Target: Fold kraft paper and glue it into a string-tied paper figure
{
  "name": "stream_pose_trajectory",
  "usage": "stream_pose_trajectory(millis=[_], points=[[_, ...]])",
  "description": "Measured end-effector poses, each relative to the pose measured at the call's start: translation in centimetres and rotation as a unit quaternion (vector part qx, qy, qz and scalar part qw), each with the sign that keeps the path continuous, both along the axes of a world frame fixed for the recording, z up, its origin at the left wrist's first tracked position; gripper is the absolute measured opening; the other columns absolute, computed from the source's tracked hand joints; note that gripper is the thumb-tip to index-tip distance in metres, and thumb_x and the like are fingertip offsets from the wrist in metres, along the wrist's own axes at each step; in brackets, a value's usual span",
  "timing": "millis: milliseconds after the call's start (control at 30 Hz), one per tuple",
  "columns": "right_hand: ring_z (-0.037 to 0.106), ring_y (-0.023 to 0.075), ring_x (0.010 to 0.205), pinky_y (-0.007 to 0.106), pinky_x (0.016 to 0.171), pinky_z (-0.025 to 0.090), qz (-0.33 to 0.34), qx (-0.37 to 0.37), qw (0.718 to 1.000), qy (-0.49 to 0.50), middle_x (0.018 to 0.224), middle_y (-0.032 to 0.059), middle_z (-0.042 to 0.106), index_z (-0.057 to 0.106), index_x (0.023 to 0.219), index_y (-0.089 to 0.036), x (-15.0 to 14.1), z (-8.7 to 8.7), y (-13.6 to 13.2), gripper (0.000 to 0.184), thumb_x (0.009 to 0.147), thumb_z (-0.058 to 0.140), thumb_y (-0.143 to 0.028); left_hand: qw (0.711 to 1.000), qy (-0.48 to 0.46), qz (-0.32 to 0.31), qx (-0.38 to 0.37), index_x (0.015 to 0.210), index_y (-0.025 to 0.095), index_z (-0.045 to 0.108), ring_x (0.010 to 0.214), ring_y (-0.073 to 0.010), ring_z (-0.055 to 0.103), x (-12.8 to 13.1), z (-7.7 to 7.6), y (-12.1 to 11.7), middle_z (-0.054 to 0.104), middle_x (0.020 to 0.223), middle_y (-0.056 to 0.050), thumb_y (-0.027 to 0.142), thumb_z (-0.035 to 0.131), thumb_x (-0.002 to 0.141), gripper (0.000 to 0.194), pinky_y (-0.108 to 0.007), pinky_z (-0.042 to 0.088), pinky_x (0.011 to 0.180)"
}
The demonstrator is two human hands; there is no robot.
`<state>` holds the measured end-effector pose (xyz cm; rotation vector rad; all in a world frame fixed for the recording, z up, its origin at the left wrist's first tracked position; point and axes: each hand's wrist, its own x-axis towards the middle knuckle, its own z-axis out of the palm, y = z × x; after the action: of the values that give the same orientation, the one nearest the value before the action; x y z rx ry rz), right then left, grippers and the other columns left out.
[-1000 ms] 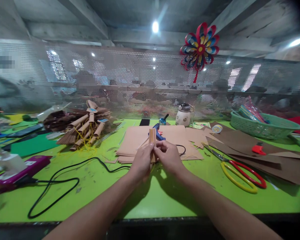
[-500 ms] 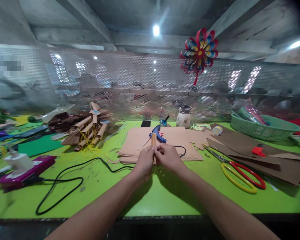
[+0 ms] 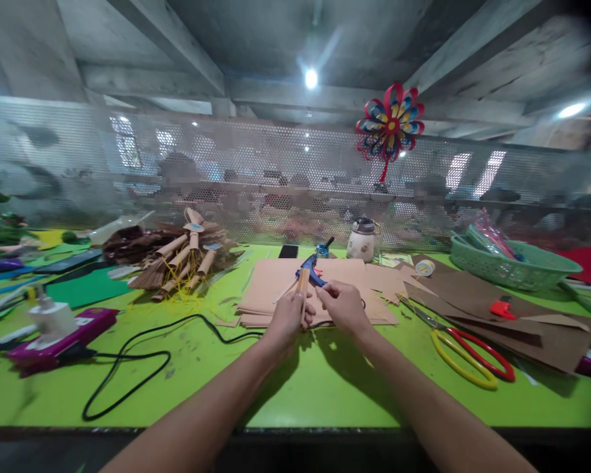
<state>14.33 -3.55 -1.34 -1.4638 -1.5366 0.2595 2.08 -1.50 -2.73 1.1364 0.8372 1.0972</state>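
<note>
My left hand [image 3: 288, 316] is closed around a narrow folded strip of brown paper [image 3: 303, 281], which stands up from the fingers. Just to its right is my right hand [image 3: 345, 307], thumb and forefinger pinched together. Whether anything thin sits in that pinch is too small to make out. Behind the strip, a blue glue gun [image 3: 312, 265] lies on a stack of brown paper sheets [image 3: 266, 276]; the strip and my hands partly cover it.
On the right lie scissors [image 3: 473, 358] with red and yellow handles, dark brown paper [image 3: 453, 295], a tape roll [image 3: 424, 267] and a green basket [image 3: 517, 266]. A black cord [image 3: 170, 325] runs left to a purple power strip [image 3: 62, 341]. Rolled-paper figures [image 3: 190, 253] and a jar [image 3: 362, 240] stand behind.
My right hand has moved away from the strip to the right, so the two hands are now apart. My left hand keeps hold of the strip. The view has tilted slightly.
</note>
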Motion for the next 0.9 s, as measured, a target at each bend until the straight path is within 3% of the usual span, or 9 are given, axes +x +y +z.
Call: stream_pose_trajectory(millis=[200, 367, 433, 533, 700, 800, 900], points=[[0.056, 0.0123, 0.052, 0.020, 0.049, 0.039, -0.012, -0.067, 0.996, -0.064, 0.058, 0.0034, 0.063, 0.060, 0.064, -0.014, 2.8, 1.5, 2.8, 0.028, 0.079, 0.040, -0.028, 0.998, -0.059, 0.025, -0.007, 0.098, 0.011, 0.052, 0.043, -0.0072, 0.043, -0.6, 1.8, -0.6, 0.051, 0.057, 0.001, 0.028, 0.048, 0.079, 0.025, -0.017, 0.031, 0.040], [0.058, 0.0201, 0.078, 0.026, 0.068, 0.041, -0.016, -0.068, 0.981, -0.183, 0.075, 0.0090, 0.066, 0.063, 0.063, -0.013, 2.8, 2.9, 7.5, 0.016, 0.070, 0.054, -0.025, 0.992, -0.118, 0.041, -0.008, 0.100, 0.011, 0.052, 0.046, -0.0068, 0.044, -1.3, 2.3, -0.2, 0.052, 0.061, 0.000, 0.025, 0.048, 0.077, 0.027, -0.016, 0.032, 0.042], [0.053, 0.0268, 0.095, 0.031, 0.077, 0.040, -0.030, -0.073, 0.973, -0.217, 0.089, 0.0148, 0.065, 0.065, 0.070, -0.011, 2.0, 2.5, 9.2, 0.014, 0.062, 0.062, -0.023, 0.991, -0.123, 0.048, -0.004, 0.101, 0.011, 0.051, 0.047, -0.0068, 0.044, -1.4, 2.3, 0.0, 0.052, 0.061, 0.000, 0.026, 0.049, 0.077, 0.028, -0.016, 0.033, 0.043], [0.047, 0.0339, 0.103, 0.038, 0.082, 0.038, -0.061, -0.093, 0.964, -0.241, 0.099, 0.0210, 0.061, 0.065, 0.081, -0.007, 0.8, 0.8, 10.7, 0.028, 0.055, 0.068, -0.016, 0.989, -0.131, 0.060, -0.011, 0.104, 0.013, 0.050, 0.048, -0.0078, 0.048, -1.6, 2.2, 0.1, 0.053, 0.062, 0.000, 0.027, 0.051, 0.077, 0.031, -0.017, 0.035, 0.044], [0.046, 0.0319, 0.106, 0.039, 0.084, 0.037, -0.083, -0.098, 0.965, -0.229, 0.107, 0.0195, 0.056, 0.060, 0.096, -0.008, 0.1, -1.7, 11.1, 0.036, 0.060, 0.062, -0.007, 0.988, -0.140, 0.054, -0.025, 0.101, 0.014, 0.050, 0.047, -0.0068, 0.047, -1.9, 2.5, 0.3, 0.054, 0.064, 0.000, 0.031, 0.053, 0.077, 0.030, -0.015, 0.029, 0.039], [0.045, 0.0296, 0.108, 0.035, 0.083, 0.038, -0.088, -0.095, 0.973, -0.189, 0.111, 0.0171, 0.054, 0.058, 0.095, -0.010, 0.3, -1.7, 11.2, 0.034, 0.061, 0.061, -0.007, 0.988, -0.144, 0.044, -0.027, 0.105, 0.016, 0.049, 0.042, -0.0040, 0.040, -2.1, 2.7, 0.4, 0.052, 0.063, 0.002, 0.031, 0.052, 0.079, 0.031, -0.013, 0.020, 0.036], [0.051, 0.0259, 0.100, 0.030, 0.075, 0.041, -0.090, -0.095, 0.984, -0.120, 0.110, 0.0160, 0.055, 0.057, 0.093, -0.011, 1.4, -0.6, 11.4, 0.034, 0.060, 0.064, -0.010, 0.988, -0.147, 0.042, -0.039, 0.108, 0.017, 0.048, 0.040, -0.0029, 0.036, -2.2, 2.9, 0.4, 0.049, 0.063, 0.003, 0.029, 0.049, 0.080, 0.030, -0.013, 0.015, 0.035]])
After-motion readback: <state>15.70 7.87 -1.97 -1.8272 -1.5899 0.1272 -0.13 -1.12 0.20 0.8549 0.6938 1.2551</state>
